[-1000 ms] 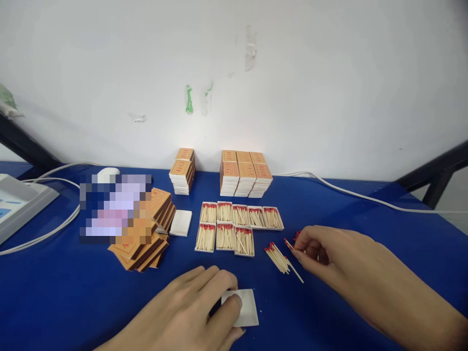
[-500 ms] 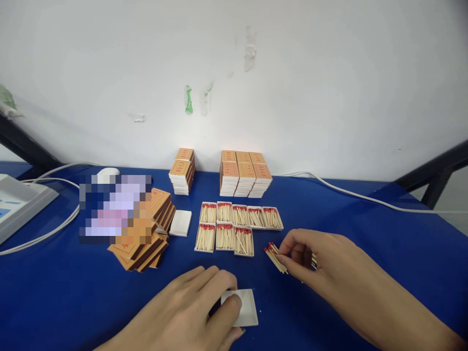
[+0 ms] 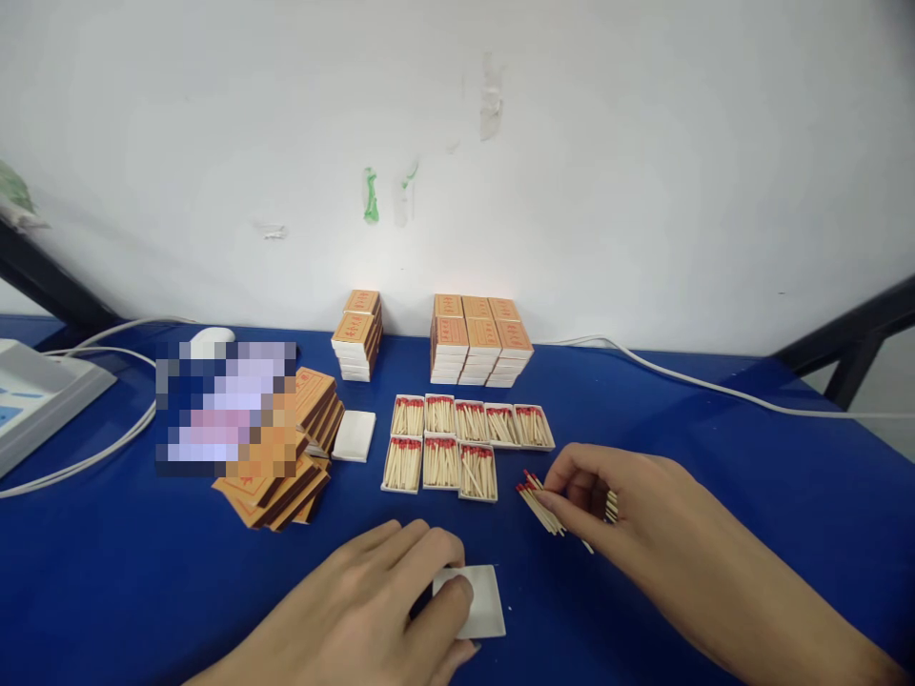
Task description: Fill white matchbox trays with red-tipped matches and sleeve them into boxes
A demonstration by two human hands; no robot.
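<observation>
My left hand point(image 3: 386, 600) is closed on a white inner matchbox tray point(image 3: 486, 602) at the table's near middle. Its thumb lies over the tray's left part, and the visible part of the tray holds nothing. To the right, my right hand point(image 3: 629, 510) pinches at a small bunch of red-tipped matches point(image 3: 536, 510) with thumb and index finger. More match ends point(image 3: 612, 507) show behind the thumb, partly hidden by the hand. Beyond both hands, two rows of matchbox trays point(image 3: 441, 487) filled with matches stand side by side.
Stacked orange matchboxes point(image 3: 481, 333) stand by the wall, with a smaller stack point(image 3: 354, 329) left of them. Orange matchbox sleeves point(image 3: 307, 400) lie piled at left beside stacked white trays point(image 3: 354, 435). Farther left are a blurred-out object, a white mouse-like item point(image 3: 212, 338) and cables point(image 3: 715, 398).
My right hand has shifted slightly up around the matches, and a stray match shows below its thumb. My left hand and its tray look the same.
</observation>
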